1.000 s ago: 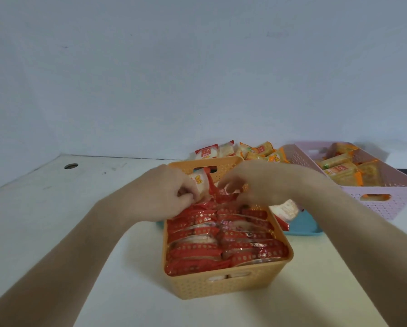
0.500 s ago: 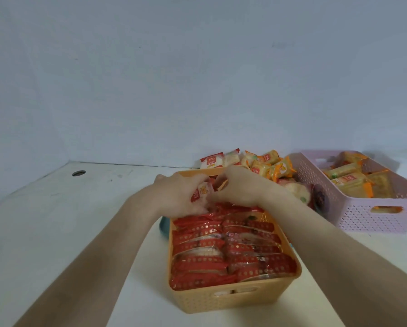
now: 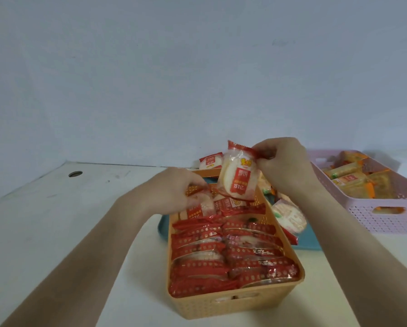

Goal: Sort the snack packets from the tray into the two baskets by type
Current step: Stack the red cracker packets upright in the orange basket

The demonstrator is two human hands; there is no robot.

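Note:
An orange basket (image 3: 235,303) in front of me is packed with rows of red packets (image 3: 221,253). My right hand (image 3: 285,166) pinches the top corner of a red-and-white rice cracker packet (image 3: 238,178) and holds it up above the basket's far end. My left hand (image 3: 174,190) grips another red packet (image 3: 197,206) at the basket's far left corner. Behind the basket lies a teal tray (image 3: 311,239) with more packets, among them a round white one (image 3: 289,218). A pink basket (image 3: 372,213) at the right holds yellow-orange packets (image 3: 353,182).
The white table (image 3: 56,220) meets a plain wall at the back. A round cable hole (image 3: 75,174) sits at the far left of the table. Another red-and-white packet (image 3: 210,160) lies on the tray's far side.
My right hand has lifted a red-and-white packet up out of the orange basket's far end. My left hand has stayed low at the far left corner, holding another packet. The camera tilted.

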